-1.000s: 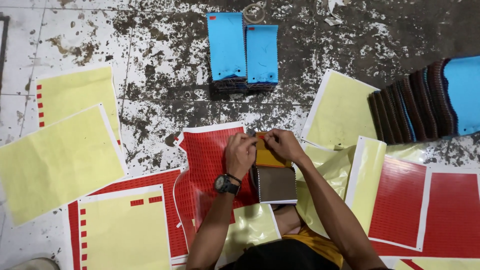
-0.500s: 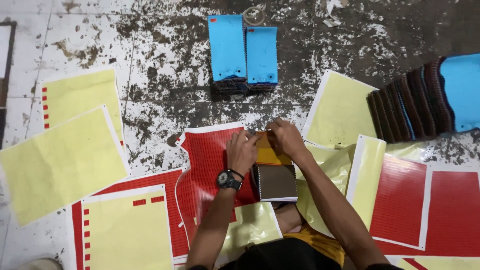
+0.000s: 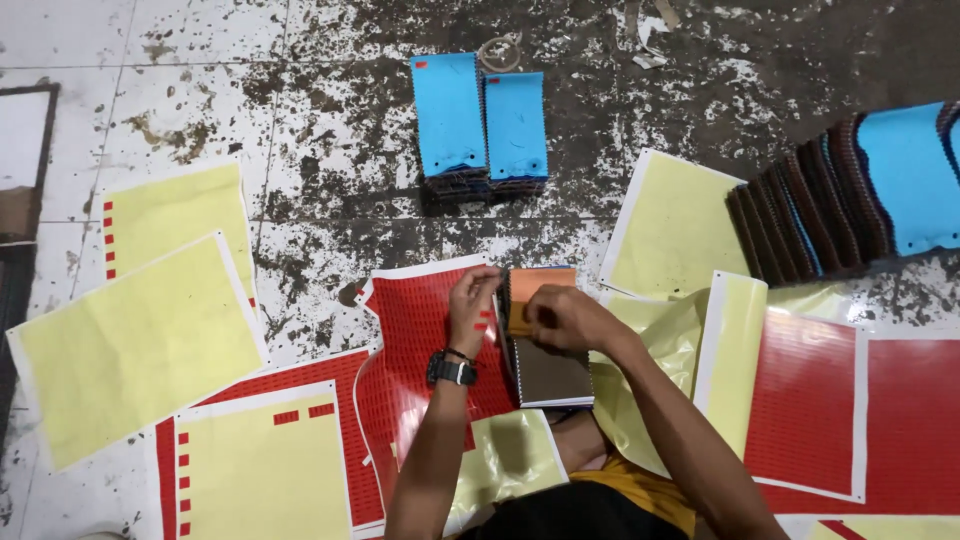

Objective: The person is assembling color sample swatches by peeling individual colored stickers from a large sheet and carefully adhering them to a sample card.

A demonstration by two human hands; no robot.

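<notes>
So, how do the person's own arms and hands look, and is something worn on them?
Both arms are bare to above the elbow, with no sleeves in view and no gloves. The left hand has a black wristwatch with a thin dark band beside it. The right hand and its wrist carry nothing.

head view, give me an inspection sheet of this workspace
surface: stained, speckled tile floor.
job's things: spiral booklet with orange and brown cards, on a red sticker sheet.
clutter: yellow sheets, more red sheets, two blue-topped stacks, a fanned row of booklets.
grippers: left hand with red stickers on its fingertips; right hand on the booklet; watch on left wrist.
cables: nothing seen.
surroundings: dark frame at left edge.
</notes>
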